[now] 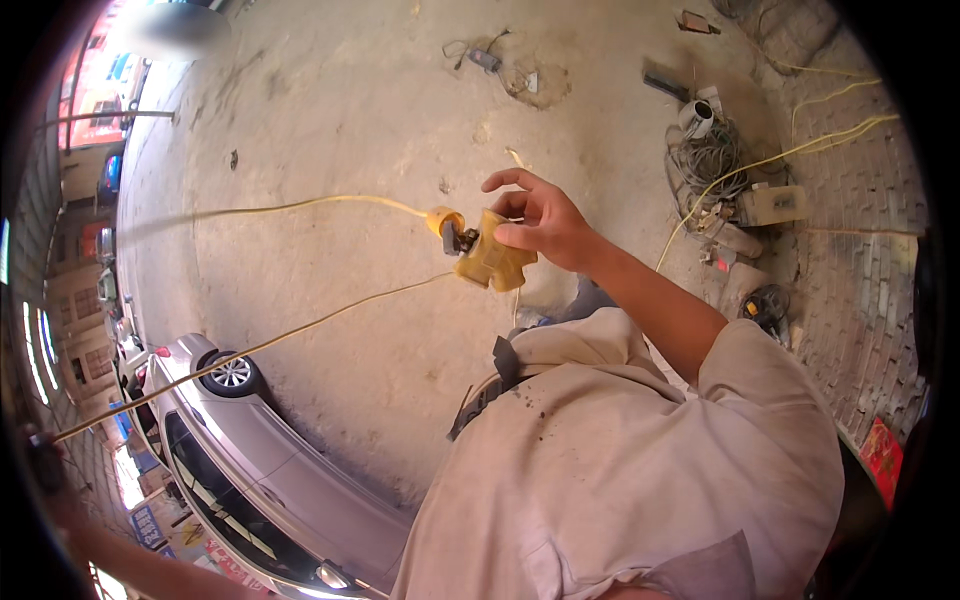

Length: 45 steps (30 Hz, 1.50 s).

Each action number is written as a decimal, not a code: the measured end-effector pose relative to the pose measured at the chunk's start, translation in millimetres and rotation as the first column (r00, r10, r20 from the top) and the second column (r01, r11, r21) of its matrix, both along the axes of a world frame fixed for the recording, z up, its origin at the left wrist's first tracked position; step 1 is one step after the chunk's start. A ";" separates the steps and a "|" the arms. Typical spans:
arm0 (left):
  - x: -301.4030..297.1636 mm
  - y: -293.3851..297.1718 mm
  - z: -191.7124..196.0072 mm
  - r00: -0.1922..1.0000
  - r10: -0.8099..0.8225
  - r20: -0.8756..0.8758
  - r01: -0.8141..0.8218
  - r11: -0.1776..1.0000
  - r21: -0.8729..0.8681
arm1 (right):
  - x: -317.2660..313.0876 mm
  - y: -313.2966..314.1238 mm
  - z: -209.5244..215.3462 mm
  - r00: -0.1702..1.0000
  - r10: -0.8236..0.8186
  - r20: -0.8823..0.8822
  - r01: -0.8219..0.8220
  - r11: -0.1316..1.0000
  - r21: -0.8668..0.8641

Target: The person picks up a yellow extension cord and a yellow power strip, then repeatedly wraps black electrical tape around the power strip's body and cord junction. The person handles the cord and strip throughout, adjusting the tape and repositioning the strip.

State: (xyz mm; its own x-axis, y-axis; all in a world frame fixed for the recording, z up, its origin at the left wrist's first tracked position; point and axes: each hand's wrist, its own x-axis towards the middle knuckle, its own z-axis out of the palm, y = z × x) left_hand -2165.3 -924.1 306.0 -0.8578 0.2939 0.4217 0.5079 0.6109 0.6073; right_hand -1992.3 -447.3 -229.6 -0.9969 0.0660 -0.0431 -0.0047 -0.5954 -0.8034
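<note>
Because the right hand [548, 228] holds the yellow fitting [483, 264] only by its upper edge, thumb on the near face and some fingers curled behind, a sideways tug could twist it loose. The fitting hangs above the floor, in front of the beige shirt [620, 430]. The index finger stands out, adding little to the pinch. The left hand [46, 462] is a dark blur at the rim, near the end of the lower cord [300, 340]; I cannot tell how far it is closed or whether it grips anything. If that cord were pulled hard, the strain would likely fall on the fitting, and the dark insert [457, 240] in its open side could work free. The upper cord [330, 199] runs off left from the yellow collar [437, 216] and might snag.

Below lies bare, stained concrete floor [330, 270]. A silver car [285, 440] stands at lower left, its paint at risk of a knock should the fitting drop and swing. Farther off, coiled cable [705, 165] lies among scattered parts beside brickwork [860, 290].
</note>
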 end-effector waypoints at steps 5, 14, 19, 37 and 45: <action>-16.9 -68.2 -83.3 0.910 0.169 0.377 -0.264 0.940 0.216 | 13.1 -5.2 46.3 0.998 0.005 -0.067 -0.006 1.000 -0.024; 47.0 -31.7 -288.5 0.730 0.152 0.667 -0.469 0.821 0.326 | 27.6 -14.5 90.1 0.999 -0.004 -0.034 0.008 0.994 0.110; 81.1 -40.8 -334.2 0.640 0.178 0.748 -0.577 0.754 0.314 | 18.7 -28.3 101.7 0.999 0.010 -0.050 -0.002 0.985 0.170; 127.5 132.8 -361.7 0.502 -0.276 0.820 -0.265 0.853 0.450 | 2.6 -93.1 123.5 0.951 0.082 -0.297 0.072 0.878 0.473; 127.8 140.8 -360.1 0.460 -0.377 0.803 -0.210 0.833 0.512 | 8.2 -98.3 119.3 0.903 0.084 -0.422 0.188 0.806 0.561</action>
